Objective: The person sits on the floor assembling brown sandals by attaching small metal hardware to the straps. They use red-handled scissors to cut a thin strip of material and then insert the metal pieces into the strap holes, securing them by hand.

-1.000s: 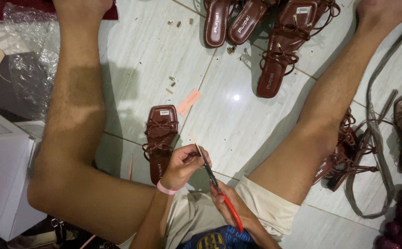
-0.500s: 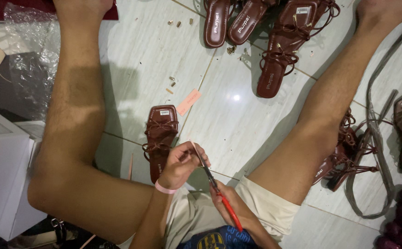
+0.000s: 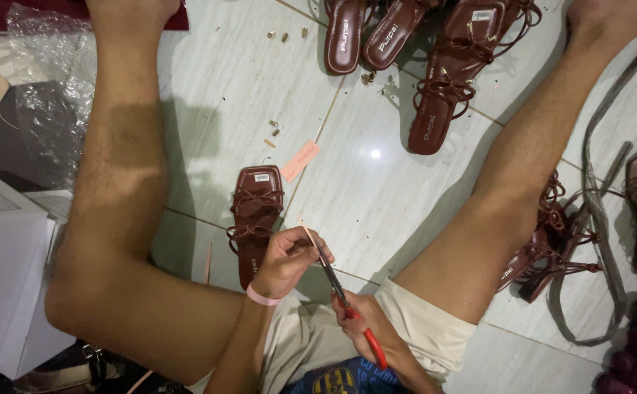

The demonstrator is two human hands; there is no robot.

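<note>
Head view: a white box (image 3: 1, 270) crowds the left edge, clear plastic (image 3: 48, 80) above it. On the pale tiled floor (image 3: 377, 197) between the legs lies a brown sandal (image 3: 254, 219). Left hand (image 3: 285, 259) pinches a thin strip (image 3: 306, 232); right hand (image 3: 366, 325) grips red-handled scissors (image 3: 347, 306), blades touching the strip. More sandals (image 3: 435, 66) sit at the top edge, open tile between.

Floor: pale glossy tiles (image 3: 406, 219).
Laid on it: brown sandals (image 3: 255, 219), a pink paper slip (image 3: 300, 160), grey strap (image 3: 596, 219), clear plastic wrap (image 3: 48, 87).

Brown sandals (image 3: 439, 87), white box (image 3: 1, 270), perhaps plastic wrap (image 3: 48, 80).
</note>
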